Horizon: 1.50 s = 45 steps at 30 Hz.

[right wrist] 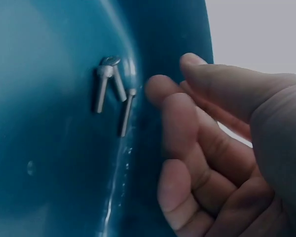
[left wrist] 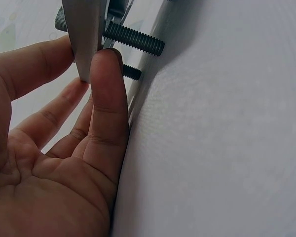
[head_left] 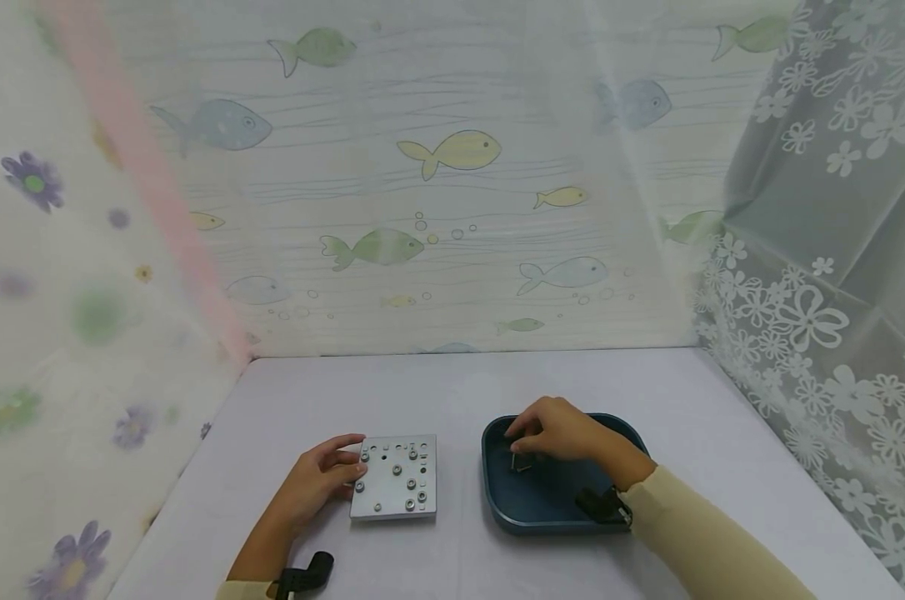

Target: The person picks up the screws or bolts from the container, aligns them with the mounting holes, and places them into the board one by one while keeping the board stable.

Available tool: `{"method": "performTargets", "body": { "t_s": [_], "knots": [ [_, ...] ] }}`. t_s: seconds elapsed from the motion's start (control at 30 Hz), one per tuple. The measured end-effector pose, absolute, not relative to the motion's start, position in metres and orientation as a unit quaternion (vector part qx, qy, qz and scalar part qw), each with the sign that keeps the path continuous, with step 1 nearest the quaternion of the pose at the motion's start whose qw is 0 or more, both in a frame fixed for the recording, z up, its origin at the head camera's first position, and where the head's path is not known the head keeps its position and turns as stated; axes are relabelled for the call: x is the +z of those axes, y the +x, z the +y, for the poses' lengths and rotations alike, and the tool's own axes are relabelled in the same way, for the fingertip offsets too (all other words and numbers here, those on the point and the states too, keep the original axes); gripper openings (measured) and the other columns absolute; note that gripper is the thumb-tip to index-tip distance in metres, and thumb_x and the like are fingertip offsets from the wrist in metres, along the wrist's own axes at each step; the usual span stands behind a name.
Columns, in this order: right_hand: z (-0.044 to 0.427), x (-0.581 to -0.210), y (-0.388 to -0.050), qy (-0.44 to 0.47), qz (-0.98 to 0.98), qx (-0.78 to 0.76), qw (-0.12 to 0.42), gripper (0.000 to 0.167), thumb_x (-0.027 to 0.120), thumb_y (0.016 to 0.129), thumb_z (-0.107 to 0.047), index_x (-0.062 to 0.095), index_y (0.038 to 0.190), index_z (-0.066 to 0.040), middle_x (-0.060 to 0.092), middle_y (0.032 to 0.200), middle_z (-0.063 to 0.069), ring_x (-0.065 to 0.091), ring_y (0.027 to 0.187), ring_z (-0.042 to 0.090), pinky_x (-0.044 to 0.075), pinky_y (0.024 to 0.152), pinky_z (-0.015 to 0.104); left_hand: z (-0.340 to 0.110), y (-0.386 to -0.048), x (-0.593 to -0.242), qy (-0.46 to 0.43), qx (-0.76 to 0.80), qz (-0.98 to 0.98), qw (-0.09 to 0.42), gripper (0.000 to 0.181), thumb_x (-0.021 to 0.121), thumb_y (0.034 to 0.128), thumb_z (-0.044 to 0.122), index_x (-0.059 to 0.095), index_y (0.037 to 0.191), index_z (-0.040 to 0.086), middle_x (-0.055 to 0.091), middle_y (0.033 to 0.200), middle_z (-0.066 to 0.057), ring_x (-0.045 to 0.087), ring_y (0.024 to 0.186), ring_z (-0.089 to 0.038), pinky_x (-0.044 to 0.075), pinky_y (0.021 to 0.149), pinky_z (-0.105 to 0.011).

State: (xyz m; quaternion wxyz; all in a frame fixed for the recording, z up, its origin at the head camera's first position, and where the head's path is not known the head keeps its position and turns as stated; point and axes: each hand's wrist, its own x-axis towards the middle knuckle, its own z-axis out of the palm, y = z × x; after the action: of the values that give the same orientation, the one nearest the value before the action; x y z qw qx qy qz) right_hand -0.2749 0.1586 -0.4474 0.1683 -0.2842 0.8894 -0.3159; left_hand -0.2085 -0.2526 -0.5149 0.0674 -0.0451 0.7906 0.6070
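Three loose screws (right wrist: 120, 85) are noted in the blue tray (head_left: 557, 527), left of the right hand (head_left: 561, 429) in the right-wrist frame; their long axes run roughly up-and-down there, one slanted oppositely. The right hand is nearer: fingers loosely bent, thumb apart, nothing seen held. The metal plate (head_left: 383, 490), lower centre of the head frame, is gripped at its left edge by the left hand (head_left: 310, 487). Threaded shanks (left wrist: 138, 40) beneath the plate are shown only in the left-wrist view.

White table (head_left: 460, 387) with a dark blue tray (head_left: 542, 527) on it and, leftward, a silver plate (head_left: 383, 487), contact unclear.
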Motion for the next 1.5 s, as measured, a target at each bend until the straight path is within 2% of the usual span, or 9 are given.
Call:
{"method": "performTargets", "body": {
  "t_s": [0.4, 1.17, 1.5],
  "knots": [
    [0.156, -0.466, -0.282, -0.272, 0.885, -0.313, 0.213, 0.024, 0.076, 0.095, -0.018, 0.077, 0.118, -0.010, 0.076, 0.079, -0.005, 0.070, 0.066, 0.015, 0.058, 0.060, 0.032, -0.253, -0.208, -0.514, -0.053, 0.611, 0.787, 0.068, 0.061, 0.083, 0.0883, 0.023, 0.060, 0.144, 0.016, 0.070, 0.120, -0.013, 0.070, 0.094, -0.023, 0.062, 0.073, -0.034],
    [0.148, -0.467, -0.277, -0.273, 0.895, -0.285, 0.207, 0.008, 0.077, 0.092, -0.007, 0.079, 0.096, -0.013, 0.074, 0.076, -0.006, 0.070, 0.069, 0.010, 0.057, 0.061, 0.031, -0.252, -0.206, -0.511, -0.052, 0.603, 0.793, 0.069, 0.061, 0.081, 0.0903, 0.023, 0.058, 0.146, 0.015, 0.069, 0.123, -0.015, 0.070, 0.094, -0.022, 0.062, 0.074, -0.034],
    [0.147, -0.467, -0.276, -0.279, 0.904, -0.253, 0.201, 0.009, 0.079, 0.090, -0.009, 0.075, 0.088, -0.016, 0.072, 0.072, -0.009, 0.068, 0.066, 0.009, 0.054, 0.061, 0.029, -0.252, -0.209, -0.514, -0.055, 0.606, 0.791, 0.067, 0.059, 0.082, 0.0888, 0.024, 0.060, 0.143, 0.017, 0.069, 0.121, -0.014, 0.070, 0.095, -0.023, 0.062, 0.074, -0.034]
  ]
}}
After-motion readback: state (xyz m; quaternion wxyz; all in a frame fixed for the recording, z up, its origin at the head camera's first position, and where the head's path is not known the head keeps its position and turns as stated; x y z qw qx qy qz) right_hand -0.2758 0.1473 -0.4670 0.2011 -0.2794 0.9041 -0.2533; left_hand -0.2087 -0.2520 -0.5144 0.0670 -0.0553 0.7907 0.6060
